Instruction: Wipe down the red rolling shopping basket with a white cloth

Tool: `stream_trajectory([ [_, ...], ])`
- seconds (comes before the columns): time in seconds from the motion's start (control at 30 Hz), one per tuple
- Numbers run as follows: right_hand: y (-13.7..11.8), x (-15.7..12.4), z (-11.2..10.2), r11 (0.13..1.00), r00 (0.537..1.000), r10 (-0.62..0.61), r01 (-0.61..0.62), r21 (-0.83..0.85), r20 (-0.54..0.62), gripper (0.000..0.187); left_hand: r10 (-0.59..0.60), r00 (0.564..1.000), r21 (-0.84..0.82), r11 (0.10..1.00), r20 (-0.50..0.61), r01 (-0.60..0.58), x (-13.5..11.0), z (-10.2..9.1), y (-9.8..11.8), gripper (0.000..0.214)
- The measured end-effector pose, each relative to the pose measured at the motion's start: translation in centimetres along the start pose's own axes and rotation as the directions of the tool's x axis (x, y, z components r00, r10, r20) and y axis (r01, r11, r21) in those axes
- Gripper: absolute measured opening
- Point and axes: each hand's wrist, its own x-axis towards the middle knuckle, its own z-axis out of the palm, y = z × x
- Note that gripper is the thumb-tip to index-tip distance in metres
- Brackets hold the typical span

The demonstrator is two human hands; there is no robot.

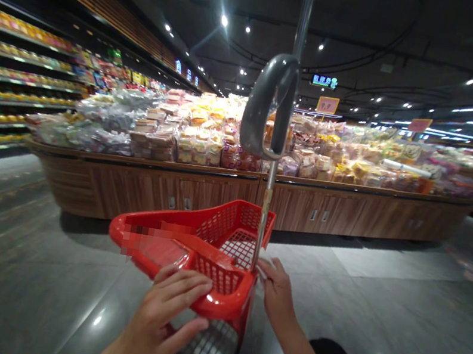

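Note:
A red plastic shopping basket [215, 303] with lattice walls is mounted on a trolley, low in front of me. My left hand [162, 309] reaches to its near rim, the fingers stretched over the edge and the thumb apart below. At the basket's right corner, my right hand [276, 289] has its fingers extended beside the upright metal pole [262, 230]; whether they touch the pole or the rim is hard to tell. A dark grey loop handle [257, 105] sits higher on this pole. Below the basket, part of a second red lattice level [212, 348] shows.
A long wood-panelled display counter [225, 190] heaped with packaged food [202, 135] stands ahead. Stocked shelves [13, 70] line the left side. Price signs [327, 105] rise above the counter. Shiny grey floor tiles [377, 309] surround the trolley.

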Motion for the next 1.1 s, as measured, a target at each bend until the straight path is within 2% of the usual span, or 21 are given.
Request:
stream_trajectory([
  [0.13, 0.0, 0.9, -0.2, 0.994, 0.998, 0.050, -0.045, -0.102, 0.047, 0.055, -0.016, 0.999, -0.035, 0.999, -0.030, 0.015, 0.2, 0.2, -0.5, 0.042],
  [0.27, -0.6, 0.4, -0.6, 0.998, 0.995, 0.003, 0.003, -0.066, 0.100, 0.059, -0.004, 1.000, -0.067, 0.998, -0.023, 0.003, 0.4, 0.4, -1.3, 0.040],
  [0.57, -0.2, 0.4, -0.3, 0.994, 0.997, 0.034, -0.026, -0.105, 0.074, 0.058, -0.006, 1.000, -0.124, 0.992, 0.030, 0.010, 0.4, 0.5, -2.6, 0.041],
  [0.77, -1.1, -0.4, -0.2, 0.994, 0.994, 0.025, -0.013, -0.105, 0.110, 0.061, -0.021, 0.997, -0.071, 0.997, 0.081, 0.027, 0.4, -0.6, -3.0, 0.047],
  [0.9, -0.7, -0.1, 0.3, 0.986, 0.995, 0.062, -0.048, -0.158, 0.081, 0.060, -0.028, 0.998, 0.008, 1.000, 0.058, 0.028, 0.3, -1.3, -1.4, 0.053],
  [1.0, -0.7, 0.0, 0.7, 0.984, 0.995, 0.059, -0.045, -0.174, 0.078, 0.061, -0.091, 0.995, 0.112, 0.990, 0.027, 0.087, 0.6, -1.0, 1.3, 0.052],
  [1.1, -1.1, -0.2, 1.0, 0.987, 0.996, 0.041, -0.028, -0.160, 0.080, 0.062, -0.164, 0.986, 0.187, 0.970, 0.023, 0.157, 1.4, 0.2, 4.2, 0.049],
])
